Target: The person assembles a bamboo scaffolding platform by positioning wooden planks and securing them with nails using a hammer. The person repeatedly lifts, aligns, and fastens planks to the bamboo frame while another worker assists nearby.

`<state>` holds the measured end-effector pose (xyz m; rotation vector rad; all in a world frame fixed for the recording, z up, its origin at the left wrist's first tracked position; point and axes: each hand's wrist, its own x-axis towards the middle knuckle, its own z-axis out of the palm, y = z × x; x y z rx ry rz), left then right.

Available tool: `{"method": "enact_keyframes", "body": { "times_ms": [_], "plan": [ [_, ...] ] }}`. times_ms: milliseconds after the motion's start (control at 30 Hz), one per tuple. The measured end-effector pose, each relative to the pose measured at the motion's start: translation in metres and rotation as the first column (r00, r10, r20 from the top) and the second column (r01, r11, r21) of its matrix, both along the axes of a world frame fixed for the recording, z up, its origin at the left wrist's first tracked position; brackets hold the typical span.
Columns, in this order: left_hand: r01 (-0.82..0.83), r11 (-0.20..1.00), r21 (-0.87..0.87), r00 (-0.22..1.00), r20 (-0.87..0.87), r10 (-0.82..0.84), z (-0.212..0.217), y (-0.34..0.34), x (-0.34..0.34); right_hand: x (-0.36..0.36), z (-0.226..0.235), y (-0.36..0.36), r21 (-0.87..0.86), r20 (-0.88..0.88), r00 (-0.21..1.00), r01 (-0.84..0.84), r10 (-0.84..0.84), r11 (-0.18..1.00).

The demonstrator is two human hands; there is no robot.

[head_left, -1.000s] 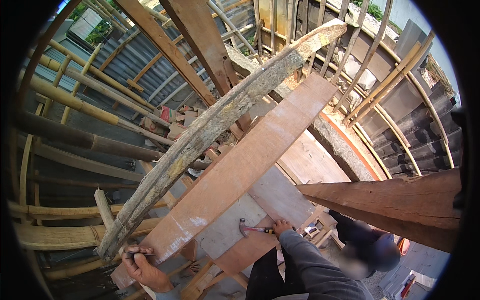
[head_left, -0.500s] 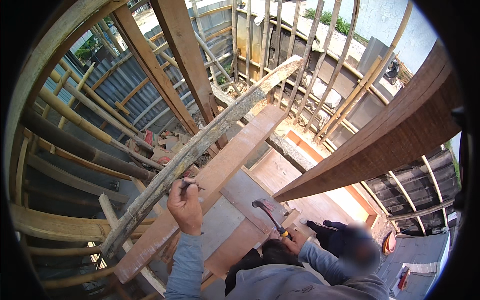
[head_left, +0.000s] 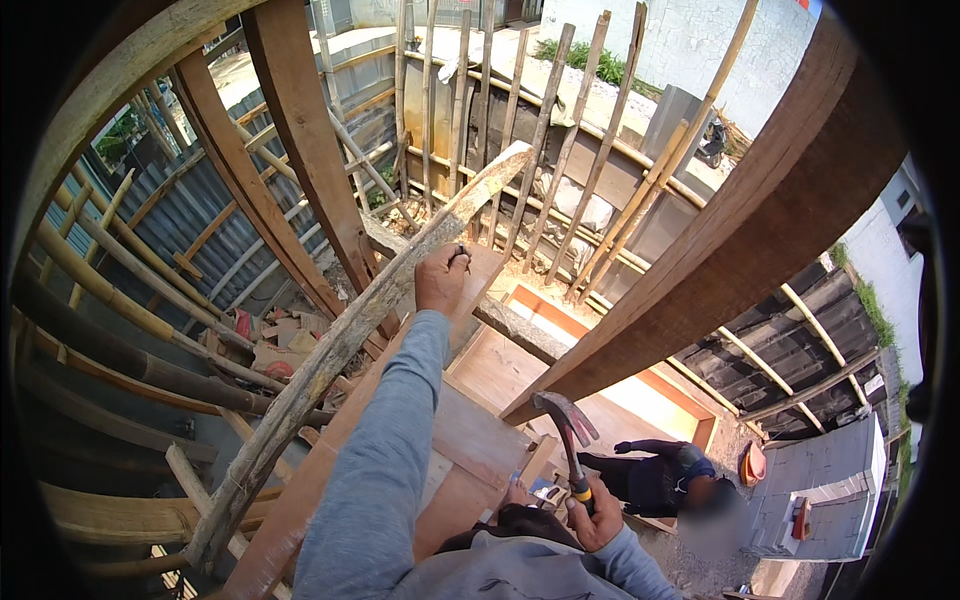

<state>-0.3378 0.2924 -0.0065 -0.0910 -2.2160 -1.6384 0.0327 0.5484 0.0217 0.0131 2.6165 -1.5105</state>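
Observation:
My left hand [head_left: 441,280] is closed in a pinch at the far end of a long reddish wooden plank [head_left: 484,272]. A small dark tip shows at the fingers, too small to name. My left forearm stretches over the plank and hides much of it. Beside the plank runs a rough, weathered beam [head_left: 350,335]. Near my body, my right hand [head_left: 597,515] is wrapped round the handle of a claw hammer [head_left: 577,465], whose metal head points up and away from me.
A thick timber [head_left: 690,250] slants across the right side. Two upright posts [head_left: 305,150] stand at the left. Below, a person [head_left: 650,480] is near a wooden frame [head_left: 520,365]. A bamboo fence [head_left: 565,130] lies beyond, and bamboo poles [head_left: 110,270] cross the left side.
My left hand has moved forward along the plank to its far end, the arm now stretched out. The hammer in my right hand has turned more upright. The view has shifted.

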Motion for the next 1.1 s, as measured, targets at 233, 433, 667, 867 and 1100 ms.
{"method": "enact_keyframes", "body": {
  "times_ms": [233, 433, 667, 867, 1100],
  "plan": [
    [0.019, 0.993, -0.119, 0.995, -0.096, -0.031, -0.001, -0.002, 0.004, -0.064, 0.059, -0.054, -0.007, -0.226, 0.974, -0.009, 0.007, 1.0],
    [0.083, 0.994, -0.071, 0.996, -0.024, -0.085, 0.007, -0.005, 0.006, -0.166, 0.094, -0.096, 0.184, -0.588, 0.8, -0.01, 0.118, 0.983],
    [0.084, 0.988, -0.133, 0.995, -0.04, -0.09, 0.005, -0.005, 0.006, -0.205, 0.089, -0.107, 0.365, -0.274, 0.943, -0.08, 0.189, 0.928],
    [0.085, 0.993, -0.078, 0.996, -0.027, -0.087, 0.001, -0.005, 0.004, -0.203, 0.088, -0.112, 0.153, -0.625, 0.778, 0.036, 0.068, 0.988],
    [0.056, 0.994, -0.091, 0.998, -0.008, -0.057, 0.006, -0.006, 0.002, -0.201, 0.089, -0.112, 0.27, -0.457, 0.882, 0.017, 0.112, 0.963]
  ]
}}
